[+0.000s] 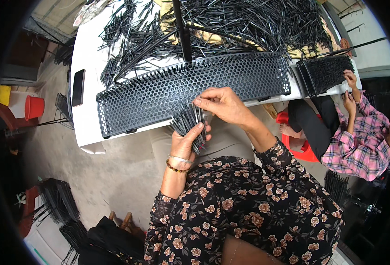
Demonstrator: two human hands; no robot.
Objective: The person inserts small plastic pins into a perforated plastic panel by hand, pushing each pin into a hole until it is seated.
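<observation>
My left hand is closed round a bundle of thin black sticks, held upright-tilted at the near edge of the table. Thumb and forefinger of my right hand pinch at the bundle's upper right end, on what looks like a single stick. Just beyond both hands lies a long black perforated panel, slightly curved, with rows of round holes. Along its far edge, several rows of holes have black sticks standing in them. The holes nearer to me show none.
Loose black sticks are heaped across the far side of the white table. A black pole rises behind the panel. A phone lies at left. At right, a co-worker in a plaid shirt touches a stick-filled panel.
</observation>
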